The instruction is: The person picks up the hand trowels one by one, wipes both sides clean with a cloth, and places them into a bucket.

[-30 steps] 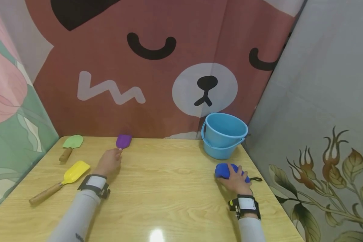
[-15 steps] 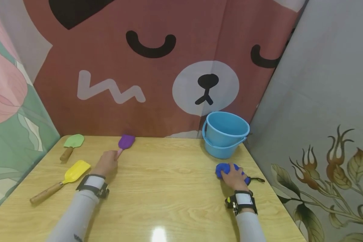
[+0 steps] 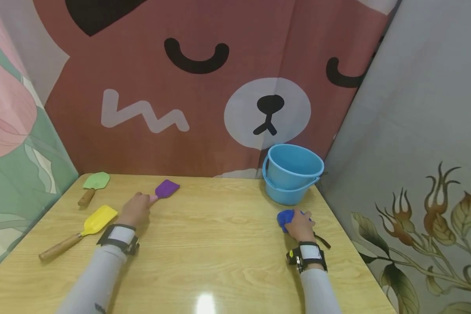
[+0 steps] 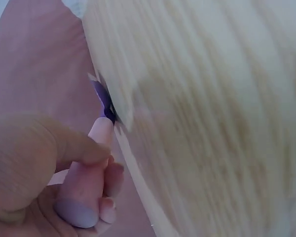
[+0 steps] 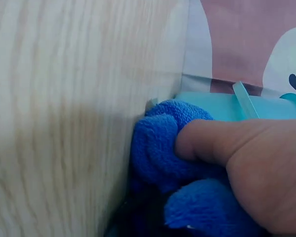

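My left hand [image 3: 135, 210] grips the pink handle [image 4: 84, 185] of a small shovel with a purple blade [image 3: 167, 189], toward the back left of the table. In the left wrist view the thumb lies along the handle and the fingers curl beneath it. At the right, my right hand [image 3: 300, 225] holds a bunched blue cloth [image 3: 285, 219] with a dark loop hanging off it. The right wrist view shows the thumb pressed into the folds of the fluffy cloth [image 5: 160, 143]. Just behind the cloth stands a light blue bucket [image 3: 286, 195] with its handle down.
A green shovel [image 3: 97, 180] with a wooden handle lies at the back left. Nearer me is a yellow shovel [image 3: 99, 220], also wooden-handled, left of my left forearm. Printed curtains [image 3: 204, 144] border the wooden table [image 3: 212, 244] at the back and both sides.
My left hand has drawn slightly back and left along the handle, and the purple blade has turned rightward. My right hand has closed tighter around the cloth and shifted a little left.
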`<state>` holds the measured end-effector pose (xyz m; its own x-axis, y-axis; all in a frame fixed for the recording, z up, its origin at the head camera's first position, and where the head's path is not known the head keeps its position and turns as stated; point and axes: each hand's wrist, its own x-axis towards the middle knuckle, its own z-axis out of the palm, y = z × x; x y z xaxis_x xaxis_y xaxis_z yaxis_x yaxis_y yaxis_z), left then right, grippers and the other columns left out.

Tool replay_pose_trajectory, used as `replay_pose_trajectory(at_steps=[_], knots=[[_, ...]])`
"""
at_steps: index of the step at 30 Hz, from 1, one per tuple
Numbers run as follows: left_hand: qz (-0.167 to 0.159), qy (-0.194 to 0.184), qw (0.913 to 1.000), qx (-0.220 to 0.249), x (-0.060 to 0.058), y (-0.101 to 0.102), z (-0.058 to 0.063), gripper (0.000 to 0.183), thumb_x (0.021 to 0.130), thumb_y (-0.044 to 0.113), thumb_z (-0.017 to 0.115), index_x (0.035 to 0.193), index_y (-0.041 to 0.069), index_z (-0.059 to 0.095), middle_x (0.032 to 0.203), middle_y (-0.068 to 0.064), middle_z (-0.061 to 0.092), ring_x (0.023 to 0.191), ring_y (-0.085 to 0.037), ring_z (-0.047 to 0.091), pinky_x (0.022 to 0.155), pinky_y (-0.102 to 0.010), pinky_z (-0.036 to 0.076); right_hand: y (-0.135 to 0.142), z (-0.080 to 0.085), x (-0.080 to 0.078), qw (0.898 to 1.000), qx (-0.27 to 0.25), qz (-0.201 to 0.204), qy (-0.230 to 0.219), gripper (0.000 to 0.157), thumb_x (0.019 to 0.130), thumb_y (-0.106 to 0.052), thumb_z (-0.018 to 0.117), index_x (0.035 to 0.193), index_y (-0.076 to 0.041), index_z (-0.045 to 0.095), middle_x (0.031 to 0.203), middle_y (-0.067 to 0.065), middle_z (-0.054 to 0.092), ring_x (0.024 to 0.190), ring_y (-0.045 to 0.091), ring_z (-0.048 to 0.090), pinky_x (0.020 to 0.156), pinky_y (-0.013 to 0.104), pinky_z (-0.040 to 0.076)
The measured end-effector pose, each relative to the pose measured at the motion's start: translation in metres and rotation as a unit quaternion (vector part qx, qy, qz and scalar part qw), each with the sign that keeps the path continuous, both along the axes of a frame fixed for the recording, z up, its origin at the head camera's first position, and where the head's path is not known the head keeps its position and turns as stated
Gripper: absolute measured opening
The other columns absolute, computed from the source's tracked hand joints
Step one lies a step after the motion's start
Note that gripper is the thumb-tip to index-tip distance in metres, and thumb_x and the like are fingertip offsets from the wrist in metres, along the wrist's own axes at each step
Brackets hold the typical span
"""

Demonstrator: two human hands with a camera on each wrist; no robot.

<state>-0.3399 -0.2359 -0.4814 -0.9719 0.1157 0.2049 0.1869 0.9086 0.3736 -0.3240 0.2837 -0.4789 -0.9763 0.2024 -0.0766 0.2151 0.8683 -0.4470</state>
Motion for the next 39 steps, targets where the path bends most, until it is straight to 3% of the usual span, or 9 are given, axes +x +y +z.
replay_pose_trajectory(at_steps=[2, 6, 10, 13, 18, 24, 27, 32, 39], knots=[[0.006, 0.0, 0.9999, 0.014, 0.0, 0.002, 0.002, 0.013, 0.095, 0.004, 0.065, 0.093, -0.009, 0.067, 0.087, -0.021, 0.061, 0.08, -0.037, 0.061, 0.077, -0.058, 0.054, 0.0, 0.0, 0.0, 1.0, -0.011, -0.002, 0.006, 0.067, 0.092, -0.014, 0.068, 0.148, 0.005, 0.036, 0.136, 0.046, 0.029, 0.123, 0.071, 0.035, 0.098, 0.077, 0.041], [0.011, 0.004, 0.9991, 0.041, 0.0, 0.005, 0.006, 0.037, 0.106, 0.024, 0.056, 0.087, -0.006, 0.068, 0.076, -0.017, 0.063, 0.071, -0.034, 0.062, 0.072, -0.055, 0.054, -0.001, -0.001, -0.001, 1.0, -0.014, 0.012, 0.02, 0.065, 0.09, -0.013, 0.07, 0.144, 0.006, 0.039, 0.135, 0.046, 0.031, 0.121, 0.07, 0.038, 0.099, 0.075, 0.041], [0.0, 0.023, 0.9995, 0.02, -0.001, 0.001, 0.008, 0.036, 0.102, 0.025, 0.064, 0.081, -0.005, 0.069, 0.072, -0.015, 0.065, 0.067, -0.033, 0.063, 0.067, -0.053, 0.054, -0.011, 0.001, 0.0, 0.999, -0.034, 0.035, 0.019, 0.066, 0.09, -0.013, 0.071, 0.145, 0.006, 0.041, 0.138, 0.045, 0.034, 0.123, 0.067, 0.041, 0.101, 0.073, 0.041], [-0.023, 0.042, 0.9988, -0.006, -0.001, -0.004, 0.012, 0.024, 0.096, 0.016, 0.069, 0.084, -0.005, 0.072, 0.078, -0.019, 0.069, 0.072, -0.038, 0.066, 0.069, -0.055, 0.055, -0.025, 0.003, -0.001, 0.995, -0.068, 0.068, 0.024, 0.068, 0.091, -0.012, 0.069, 0.148, 0.007, 0.039, 0.142, 0.042, 0.037, 0.13, 0.062, 0.041, 0.105, 0.07, 0.04], [-0.073, 0.047, 0.996, -0.021, 0.003, -0.006, 0.023, 0.015, 0.088, 0.002, 0.072, 0.1, -0.007, 0.075, 0.094, -0.024, 0.074, 0.088, -0.045, 0.069, 0.081, -0.059, 0.055, -0.053, 0.017, 0.001, 0.979, -0.117, 0.15, 0.071, 0.065, 0.09, -0.008, 0.068, 0.146, 0.011, 0.041, 0.142, 0.037, 0.047, 0.134, 0.055, 0.045, 0.109, 0.065, 0.039], [-0.127, 0.005, 0.9919, -0.003, 0.012, 0.003, 0.036, 0.02, 0.088, 0.001, 0.072, 0.107, -0.006, 0.075, 0.1, -0.022, 0.075, 0.092, -0.04, 0.071, 0.084, -0.058, 0.056, -0.086, 0.059, 0.016, 0.962, -0.157, 0.198, 0.104, 0.059, 0.091, -0.014, 0.068, 0.145, -0.001, 0.049, 0.141, 0.03, 0.052, 0.13, 0.049, 0.05, 0.103, 0.065, 0.045], [-0.14, -0.019, 0.9899, 0.011, 0.018, 0.006, 0.043, 0.021, 0.085, -0.001, 0.071, 0.105, -0.005, 0.077, 0.099, -0.019, 0.076, 0.091, -0.036, 0.071, 0.083, -0.055, 0.057, -0.105, 0.076, 0.021, 0.946, -0.201, 0.225, 0.119, 0.055, 0.093, -0.015, 0.067, 0.144, -0.006, 0.051, 0.14, 0.024, 0.055, 0.127, 0.043, 0.054, 0.1, 0.06, 0.049], [-0.143, -0.03, 0.9892, 0.013, 0.029, 0.017, 0.055, 0.024, 0.077, -0.005, 0.071, 0.098, 0.001, 0.08, 0.089, -0.009, 0.076, 0.077, -0.021, 0.064, 0.074, -0.045, 0.057, -0.125, 0.093, 0.026, 0.92, -0.263, 0.258, 0.129, 0.056, 0.092, -0.016, 0.067, 0.145, -0.009, 0.05, 0.138, 0.018, 0.057, 0.122, 0.038, 0.057, 0.097, 0.055, 0.051], [-0.133, -0.015, 0.9906, 0.029, 0.048, 0.04, 0.07, 0.017, 0.079, 0.002, 0.082, 0.095, 0.005, 0.082, 0.089, -0.005, 0.077, 0.077, -0.018, 0.066, 0.076, -0.045, 0.057, -0.138, 0.099, 0.024, 0.909, -0.283, 0.254, 0.171, 0.051, 0.09, -0.012, 0.069, 0.138, -0.011, 0.055, 0.137, 0.015, 0.058, 0.12, 0.037, 0.057, 0.095, 0.057, 0.051]])
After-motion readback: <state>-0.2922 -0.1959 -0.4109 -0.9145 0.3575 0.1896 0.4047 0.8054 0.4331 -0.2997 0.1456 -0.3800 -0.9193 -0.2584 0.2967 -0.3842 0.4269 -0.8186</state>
